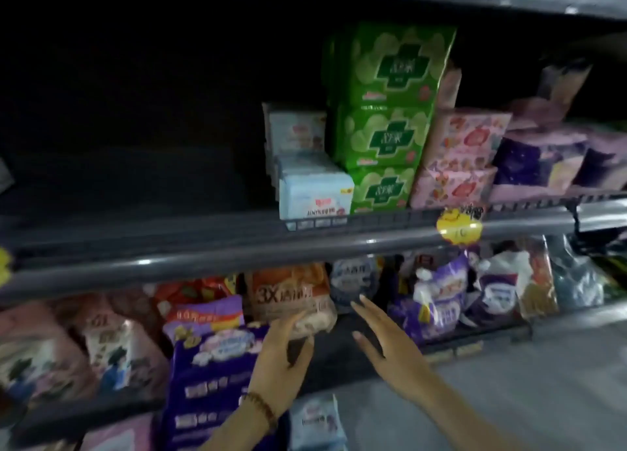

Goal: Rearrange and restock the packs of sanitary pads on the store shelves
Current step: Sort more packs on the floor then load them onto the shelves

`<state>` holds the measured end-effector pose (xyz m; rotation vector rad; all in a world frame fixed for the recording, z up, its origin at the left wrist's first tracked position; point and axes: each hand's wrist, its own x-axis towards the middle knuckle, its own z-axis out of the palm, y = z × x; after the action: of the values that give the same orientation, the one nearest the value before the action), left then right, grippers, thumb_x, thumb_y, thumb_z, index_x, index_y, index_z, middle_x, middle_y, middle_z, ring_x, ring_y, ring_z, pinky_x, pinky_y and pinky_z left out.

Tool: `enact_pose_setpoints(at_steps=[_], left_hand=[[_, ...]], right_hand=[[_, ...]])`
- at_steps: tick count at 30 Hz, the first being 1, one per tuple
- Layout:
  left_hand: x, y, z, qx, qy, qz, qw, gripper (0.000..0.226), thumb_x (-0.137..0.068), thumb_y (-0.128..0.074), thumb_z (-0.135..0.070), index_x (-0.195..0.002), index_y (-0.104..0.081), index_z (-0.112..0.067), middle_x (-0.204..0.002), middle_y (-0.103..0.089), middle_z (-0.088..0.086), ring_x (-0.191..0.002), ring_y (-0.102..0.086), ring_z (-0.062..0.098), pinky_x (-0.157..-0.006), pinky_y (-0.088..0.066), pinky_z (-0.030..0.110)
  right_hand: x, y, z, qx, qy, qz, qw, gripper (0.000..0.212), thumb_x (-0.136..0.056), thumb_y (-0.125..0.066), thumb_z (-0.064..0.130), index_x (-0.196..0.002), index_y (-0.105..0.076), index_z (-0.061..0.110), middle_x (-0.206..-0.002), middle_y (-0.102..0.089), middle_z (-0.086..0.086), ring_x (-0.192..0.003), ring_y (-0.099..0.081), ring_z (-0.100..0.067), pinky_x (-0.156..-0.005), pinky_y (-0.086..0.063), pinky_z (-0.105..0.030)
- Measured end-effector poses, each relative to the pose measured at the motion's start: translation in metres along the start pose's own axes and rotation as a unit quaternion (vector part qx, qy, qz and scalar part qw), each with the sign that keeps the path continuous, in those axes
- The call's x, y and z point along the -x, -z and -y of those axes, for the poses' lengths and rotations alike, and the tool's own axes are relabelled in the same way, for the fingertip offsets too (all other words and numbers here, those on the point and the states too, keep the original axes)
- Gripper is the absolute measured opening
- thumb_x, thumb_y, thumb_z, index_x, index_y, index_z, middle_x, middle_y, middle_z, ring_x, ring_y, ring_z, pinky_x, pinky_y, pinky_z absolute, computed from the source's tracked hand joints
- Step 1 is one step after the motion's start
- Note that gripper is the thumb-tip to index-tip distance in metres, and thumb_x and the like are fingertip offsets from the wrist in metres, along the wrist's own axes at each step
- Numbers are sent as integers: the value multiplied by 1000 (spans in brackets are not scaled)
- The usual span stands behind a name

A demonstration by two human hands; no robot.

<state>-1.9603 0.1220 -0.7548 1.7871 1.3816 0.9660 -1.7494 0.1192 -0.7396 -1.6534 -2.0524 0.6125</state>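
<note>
On the lower shelf an orange pack marked "3X" stands among other pad packs. My left hand grips its lower edge from below, with a bead bracelet on the wrist. My right hand hovers open just right of that pack, fingers straight and pointing into a dark gap in the row. A large purple pack stands left of my left hand. On the upper shelf green packs are stacked three high, with light blue packs to their left and pink packs to their right.
The upper shelf rail carries a yellow price tag. Left of the blue packs the upper shelf is dark. Purple and white packs fill the lower shelf at right. A pale blue pack sits below, near my left wrist.
</note>
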Motion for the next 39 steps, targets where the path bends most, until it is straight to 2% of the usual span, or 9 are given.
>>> enact_pose_setpoints(at_steps=[3, 7, 14, 16, 20, 26, 30, 34, 39], left_hand=[[24, -38, 30, -4, 95, 103, 990, 44, -96, -52, -31, -137, -34, -33, -140, -39, -10, -127, -39, 7, -102, -34, 15], [46, -73, 71, 32, 259, 181, 948, 64, -99, -46, -37, -151, -15, -17, -157, -20, 1, -142, -24, 20, -114, -25, 29], [64, -103, 127, 51, 414, 215, 883, 52, -102, -38, -34, -144, -31, -4, -147, -36, 7, -133, -40, 28, -108, -33, 30], [71, -110, 142, 62, 462, 210, 859, 65, -99, -38, -46, -146, -28, -2, -149, -35, 10, -134, -40, 30, -110, -33, 33], [88, -124, 172, 88, 518, 155, 837, 67, -96, -45, -45, -146, -28, -4, -148, -37, 14, -132, -40, 32, -108, -36, 36], [104, -139, 178, 182, 534, 115, 818, 38, -96, -49, -43, -124, -53, -18, -128, -57, 5, -110, -57, 21, -91, -46, 35], [113, -152, 166, 157, 498, 61, 850, 50, -92, -54, -43, -132, -45, -14, -126, -58, 8, -111, -58, 25, -93, -50, 42], [111, -151, 146, 194, 455, 9, 869, 41, -91, -61, -24, -124, -41, -11, -116, -60, 4, -97, -62, 17, -67, -55, 18], [89, -145, 130, 164, 385, -2, 908, 41, -93, -54, -36, -128, -50, -14, -126, -41, 7, -109, -51, 15, -90, -46, 20]], right_hand=[[27, -50, -32, -35, -92, 38, 994, 55, -98, -42, 45, -149, -28, 31, -152, -11, 24, -142, -22, -2, -105, -25, -11], [52, -105, -64, -79, -201, 79, 973, 52, -101, -46, 26, -150, -28, 20, -159, -20, 2, -144, -26, -15, -111, -23, -21], [69, -158, -95, -246, -392, 144, 875, 59, -99, -52, 31, -149, -30, 11, -153, -33, -6, -138, -37, -23, -95, -35, -20], [70, -174, -103, -265, -433, 171, 845, 62, -97, -53, 35, -148, -30, 8, -153, -32, -6, -137, -37, -23, -96, -34, -21], [76, -201, -109, -261, -455, 211, 825, 64, -95, -57, 36, -146, -33, 4, -149, -38, -9, -134, -41, -25, -96, -36, -22], [87, -227, -108, -353, -497, 190, 770, 40, -92, -63, 33, -114, -66, 0, -117, -68, -17, -103, -66, -30, -97, -50, -45], [90, -221, -106, -397, -503, 143, 754, 35, -93, -60, 30, -108, -67, -1, -107, -71, -16, -92, -69, -26, -77, -57, -31], [91, -207, -106, -451, -492, 54, 743, 38, -90, -64, 32, -105, -62, -3, -99, -72, -17, -84, -70, -26, -68, -55, -30], [61, -183, -90, -484, -408, -13, 774, 13, -90, -64, 12, -86, -58, 1, -84, -68, -14, -71, -67, -19, -54, -55, -23]])
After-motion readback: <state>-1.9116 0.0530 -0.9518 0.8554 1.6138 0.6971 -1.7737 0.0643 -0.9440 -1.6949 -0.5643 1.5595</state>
